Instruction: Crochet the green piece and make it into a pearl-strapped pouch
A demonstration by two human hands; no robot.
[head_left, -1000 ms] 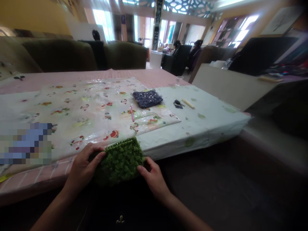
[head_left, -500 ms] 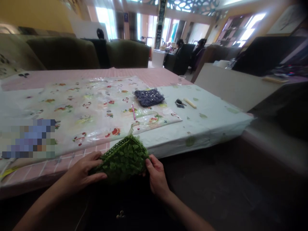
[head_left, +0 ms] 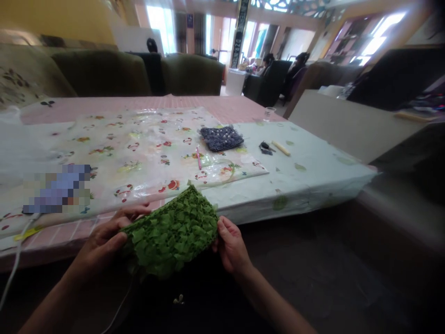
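Between my two hands, in front of the table's near edge, is a green crocheted piece (head_left: 177, 229) covered in small leaf-like petals. My left hand (head_left: 109, 234) grips its left end, thumb on the near side. The right edge is pinched by my right hand (head_left: 231, 241) between thumb and fingers. On the plastic-covered table beyond lies a dark grey-blue crocheted piece (head_left: 221, 138) with pale beads. A pink crochet hook (head_left: 198, 158) rests to its left.
Right of the dark piece lie a small black item (head_left: 266, 147) and a cream stick (head_left: 281, 148). A clear cup (head_left: 269, 113) stands farther back. At left are a blurred-out blue object (head_left: 59, 189), a white cable (head_left: 17, 260) and a yellow strip (head_left: 28, 233). Green chairs (head_left: 193, 74) stand behind the table (head_left: 313, 185).
The green piece has turned so its petalled face shows more fully and its mesh edge is less visible. My left hand has shifted left. The camera view has swung slightly left.
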